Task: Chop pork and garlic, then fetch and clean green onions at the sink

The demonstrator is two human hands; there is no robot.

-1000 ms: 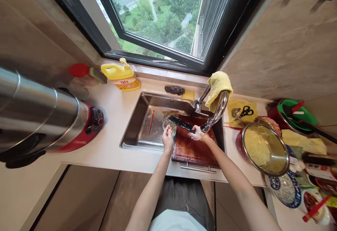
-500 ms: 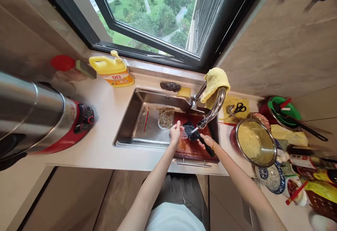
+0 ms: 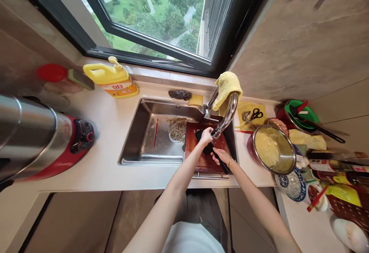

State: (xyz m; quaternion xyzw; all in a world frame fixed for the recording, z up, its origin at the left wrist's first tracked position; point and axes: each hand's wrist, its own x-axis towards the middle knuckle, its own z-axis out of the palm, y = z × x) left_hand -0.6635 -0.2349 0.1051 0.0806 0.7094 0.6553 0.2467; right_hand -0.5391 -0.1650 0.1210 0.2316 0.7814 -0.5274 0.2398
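Observation:
A red-brown cutting board (image 3: 201,160) lies across the right part of the steel sink (image 3: 150,145). Over it my right hand (image 3: 221,155) is closed round the black handle of a dark-bladed knife (image 3: 201,137). My left hand (image 3: 206,134) rests on the blade, fingers curled over it, just under the mouth of the curved tap (image 3: 229,114). Whether the left hand holds anything else I cannot make out. A yellow cloth (image 3: 227,87) hangs over the tap.
Food scraps (image 3: 176,127) and a red chopstick (image 3: 155,132) lie in the sink. Yellow detergent bottle (image 3: 111,79), scourer (image 3: 180,94), sponge (image 3: 195,100) behind. Red-and-steel cooker (image 3: 43,137) at left. Steel bowl (image 3: 273,149), scissors (image 3: 254,114), green basin (image 3: 300,114), plates crowd the right counter.
The knife has swung from lying across the sink to pointing away over the board. My left hand came right onto the blade under the tap; my right hand drew back toward me.

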